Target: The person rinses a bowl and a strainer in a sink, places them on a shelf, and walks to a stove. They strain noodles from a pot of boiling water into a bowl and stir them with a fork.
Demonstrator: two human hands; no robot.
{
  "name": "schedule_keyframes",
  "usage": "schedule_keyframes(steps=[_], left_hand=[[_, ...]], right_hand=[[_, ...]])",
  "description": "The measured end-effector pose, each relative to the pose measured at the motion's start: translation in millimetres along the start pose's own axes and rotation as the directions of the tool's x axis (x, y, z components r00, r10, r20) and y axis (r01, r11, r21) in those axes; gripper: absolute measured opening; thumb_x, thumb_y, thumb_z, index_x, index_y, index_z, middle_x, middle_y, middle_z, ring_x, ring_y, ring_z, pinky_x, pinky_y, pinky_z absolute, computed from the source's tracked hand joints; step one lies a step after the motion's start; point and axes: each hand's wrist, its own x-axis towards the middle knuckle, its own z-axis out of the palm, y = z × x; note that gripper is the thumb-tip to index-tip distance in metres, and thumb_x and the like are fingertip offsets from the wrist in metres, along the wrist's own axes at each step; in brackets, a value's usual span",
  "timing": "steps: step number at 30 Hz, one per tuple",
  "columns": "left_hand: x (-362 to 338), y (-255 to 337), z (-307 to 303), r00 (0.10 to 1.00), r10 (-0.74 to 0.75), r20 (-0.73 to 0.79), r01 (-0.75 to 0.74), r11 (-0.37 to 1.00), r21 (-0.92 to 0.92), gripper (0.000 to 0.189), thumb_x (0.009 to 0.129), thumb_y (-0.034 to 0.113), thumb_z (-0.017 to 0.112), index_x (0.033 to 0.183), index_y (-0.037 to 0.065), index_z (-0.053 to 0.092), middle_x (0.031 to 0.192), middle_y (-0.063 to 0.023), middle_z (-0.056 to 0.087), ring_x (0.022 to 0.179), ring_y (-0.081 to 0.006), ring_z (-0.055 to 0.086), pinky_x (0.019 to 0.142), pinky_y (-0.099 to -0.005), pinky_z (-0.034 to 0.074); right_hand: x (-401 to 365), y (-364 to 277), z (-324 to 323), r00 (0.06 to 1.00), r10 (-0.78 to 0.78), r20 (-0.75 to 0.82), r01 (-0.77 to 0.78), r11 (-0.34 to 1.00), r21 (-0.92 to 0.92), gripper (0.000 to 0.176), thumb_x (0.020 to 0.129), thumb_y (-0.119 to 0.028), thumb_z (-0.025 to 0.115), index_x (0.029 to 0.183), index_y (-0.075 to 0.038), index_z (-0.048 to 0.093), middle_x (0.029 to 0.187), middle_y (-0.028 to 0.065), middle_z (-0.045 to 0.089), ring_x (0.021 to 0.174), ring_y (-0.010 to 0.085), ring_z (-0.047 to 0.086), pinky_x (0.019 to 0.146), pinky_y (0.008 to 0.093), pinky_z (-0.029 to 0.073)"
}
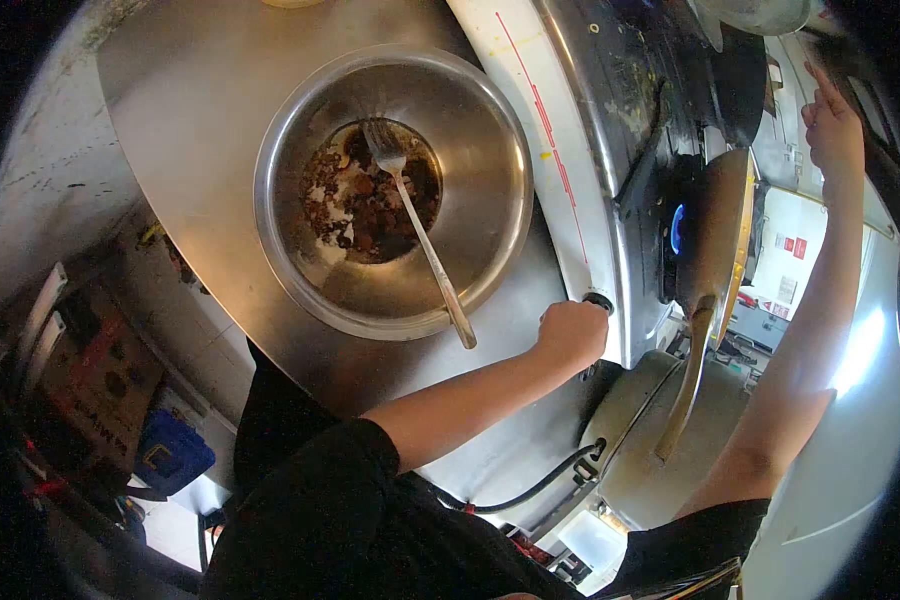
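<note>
My left hand (574, 335) is closed around a dark control knob (597, 300) on the stove's front panel. On the right my right hand (836, 130) is raised past the pan, one finger stretched out and the others partly bent, with no object visible in it. Between my arms, a pan (715, 225) with a wooden handle (688, 385) sits over a blue burner flame (678, 229). Nearer my left arm is a steel bowl (495, 200) with a dark liquid, white powder and brown bits (355, 205) inside. A fork (422, 232) leans in it, handle over the rim.
The bowl stands on a steel counter (205, 180) beside the stove (635, 100). A large metal pot (635, 445) is below the pan handle, near a black hose (530, 497). At lower left are a cardboard box (95, 370) and a blue container (173, 452).
</note>
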Motion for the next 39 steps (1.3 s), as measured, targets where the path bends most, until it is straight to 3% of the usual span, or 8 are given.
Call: schedule_keyframes(steps=[15, 19, 21, 26, 29, 32, 34, 39], left_hand=[[-1, 0, -3, 1.000, 0.006, 0.009, -0.007, 0.999, 0.049, 0.035, 0.082, 0.026, 0.047, 0.059, 0.003, 0.059, 0.052, -0.0133, 0.056, 0.045, -0.0291, 0.056, 0.043, -0.0412, 0.045], [-26, -5, -15, 0.997, 0.077, 0.026, -0.079, 0.993, 0.088, 0.050, 0.086, 0.040, 0.042, 0.055, 0.002, 0.056, 0.049, -0.0133, 0.054, 0.046, -0.0303, 0.056, 0.045, -0.0420, 0.044], [-60, -8, -38, 0.957, 0.053, 0.285, -0.098, 0.984, 0.147, 0.047, 0.084, 0.044, 0.043, 0.067, 0.002, 0.056, 0.064, -0.0165, 0.058, 0.056, -0.0323, 0.057, 0.054, -0.0454, 0.044], [-144, -56, -131, 0.429, -0.013, 0.903, 0.130, 0.990, -0.048, 0.045, 0.085, 0.044, 0.045, 0.081, 0.001, 0.058, 0.070, -0.0087, 0.059, 0.063, -0.0183, 0.053, 0.062, -0.0336, 0.044], [-182, -81, -221, 0.610, -0.097, 0.787, 0.232, 0.971, -0.060, 0.039, 0.088, 0.039, 0.045, 0.088, 0.004, 0.061, 0.076, -0.0040, 0.060, 0.063, -0.0138, 0.054, 0.062, -0.0284, 0.044], [-186, -90, -294, 0.542, -0.406, 0.736, 0.536, 0.841, 0.070, 0.041, 0.088, 0.040, 0.043, 0.091, 0.003, 0.060, 0.076, -0.0045, 0.059, 0.067, -0.0137, 0.056, 0.064, -0.0274, 0.046], [-185, -90, -319, 0.737, -0.541, 0.406, 0.675, 0.630, -0.385, 0.043, 0.089, 0.041, 0.041, 0.101, 0.002, 0.055, 0.079, -0.0051, 0.059, 0.074, -0.0155, 0.057, 0.067, -0.0283, 0.047], [-133, -61, -325, 0.867, -0.489, 0.094, 0.390, 0.549, -0.740, 0.042, 0.090, 0.039, 0.038, 0.111, 0.003, 0.046, 0.088, -0.0067, 0.056, 0.077, -0.0175, 0.057, 0.068, -0.0295, 0.048]], right_hand=[[2, -3, -5, 0.999, 0.050, 0.020, -0.051, 0.997, 0.064, 0.047, 0.074, -0.007, 0.047, 0.119, -0.019, 0.052, 0.062, 0.0017, 0.051, 0.047, 0.0076, 0.040, 0.043, 0.0228, 0.034], [1, 5, -7, 0.982, -0.152, -0.110, 0.145, 0.987, -0.065, 0.047, 0.069, -0.004, 0.044, 0.113, -0.014, 0.056, 0.080, 0.0125, 0.062, 0.071, 0.0230, 0.060, 0.065, 0.0335, 0.046], [6, 15, -7, 0.983, -0.131, -0.125, 0.120, 0.989, -0.091, 0.047, 0.068, -0.002, 0.042, 0.111, -0.013, 0.057, 0.090, 0.0177, 0.061, 0.088, 0.0303, 0.059, 0.078, 0.0367, 0.043], [10, 21, -2, 0.997, 0.010, -0.075, -0.009, 1.000, 0.005, 0.041, 0.074, -0.002, 0.040, 0.111, -0.013, 0.053, 0.094, 0.0209, 0.059, 0.090, 0.0365, 0.056, 0.079, 0.0440, 0.044], [18, 22, 7, 0.990, 0.125, -0.058, -0.123, 0.992, 0.025, 0.038, 0.073, -0.001, 0.040, 0.107, -0.010, 0.053, 0.094, 0.0208, 0.058, 0.090, 0.0371, 0.056, 0.080, 0.0443, 0.045], [32, 34, 30, 0.997, 0.083, 0.007, -0.083, 0.990, 0.118, 0.036, 0.071, -0.001, 0.041, 0.104, -0.008, 0.056, 0.092, 0.0225, 0.058, 0.088, 0.0373, 0.056, 0.079, 0.0434, 0.045], [39, 39, 56, 0.987, 0.008, 0.160, -0.052, 0.960, 0.275, 0.038, 0.072, -0.002, 0.042, 0.107, -0.007, 0.056, 0.085, 0.0229, 0.059, 0.080, 0.0344, 0.059, 0.071, 0.0412, 0.047], [40, 22, 55, 0.847, 0.003, 0.531, -0.478, 0.438, 0.761, 0.040, 0.077, -0.005, 0.040, 0.115, -0.006, 0.052, 0.059, 0.0057, 0.051, 0.046, 0.0118, 0.046, 0.038, 0.0252, 0.033]])
